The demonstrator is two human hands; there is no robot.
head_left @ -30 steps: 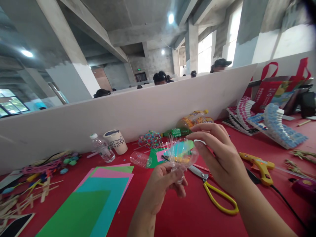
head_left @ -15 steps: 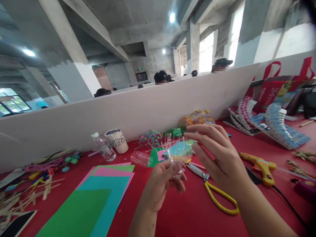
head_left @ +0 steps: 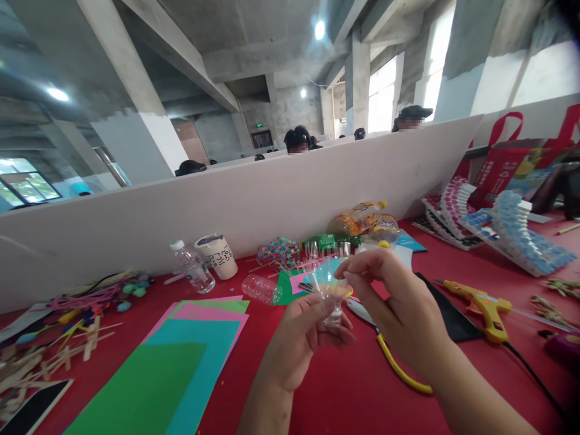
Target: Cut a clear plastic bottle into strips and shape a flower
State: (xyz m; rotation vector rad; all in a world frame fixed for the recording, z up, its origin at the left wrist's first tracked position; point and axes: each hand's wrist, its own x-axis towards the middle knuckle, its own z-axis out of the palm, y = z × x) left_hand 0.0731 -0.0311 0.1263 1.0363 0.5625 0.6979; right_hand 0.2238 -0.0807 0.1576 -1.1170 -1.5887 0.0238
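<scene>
My left hand (head_left: 306,341) grips a clear plastic bottle top (head_left: 333,296) by its neck, fingers wrapped round it. Its wall is cut into thin strips that fan upward. At the right side of this piece, my right hand (head_left: 392,296) is closed, thumb and fingertips pinched at a strip; the exact contact is hard to see. Beneath my right hand lie scissors with yellow handles (head_left: 401,368), partly hidden by it. Behind my hands, a cut clear bottle part (head_left: 261,290) rests on its side on the red table (head_left: 344,399).
Coloured paper sheets (head_left: 136,386) lie at left, beyond them craft sticks (head_left: 63,356). A clear bottle (head_left: 194,269) and a cream cup (head_left: 217,257) stand by the white partition (head_left: 254,199). A corded yellow glue gun (head_left: 480,305) is at right, near a red bag (head_left: 502,166).
My right hand's spread fingers have drawn together into a pinch at the strips and come lower. The bottle top has shifted slightly right in my left hand.
</scene>
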